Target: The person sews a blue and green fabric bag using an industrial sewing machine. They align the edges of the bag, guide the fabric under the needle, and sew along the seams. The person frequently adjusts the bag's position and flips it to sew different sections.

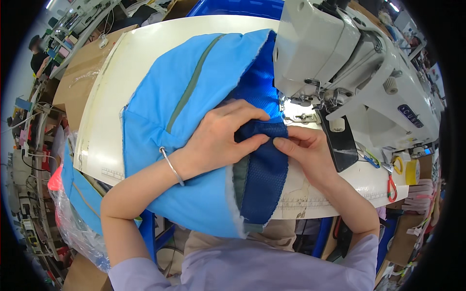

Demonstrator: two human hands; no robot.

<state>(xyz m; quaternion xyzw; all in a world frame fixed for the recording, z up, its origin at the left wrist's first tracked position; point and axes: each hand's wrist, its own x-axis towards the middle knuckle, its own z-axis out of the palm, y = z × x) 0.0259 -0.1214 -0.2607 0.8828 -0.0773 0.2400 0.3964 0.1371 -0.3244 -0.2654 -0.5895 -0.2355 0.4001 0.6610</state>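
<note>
A light blue fabric piece point(174, 72) with an olive zip strip point(191, 82) and a dark blue mesh inner layer point(262, 184) lies across the white table point(109, 92). My left hand point(225, 136), a bangle at its wrist, grips the dark blue layer between thumb and fingers. Just right of it, my right hand point(306, 150) pinches that layer's edge. Both are just below the presser foot area of the white sewing machine point(330, 43), beside a black plate point(342, 145).
Scissors point(391, 186) and a yellow tape roll point(411, 172) sit at the right. Cardboard point(85, 63) borders the table's left, with more blue fabric point(82, 194) and plastic wrap below. A blue crate point(228, 7) stands behind. A person point(38, 56) is at the far left.
</note>
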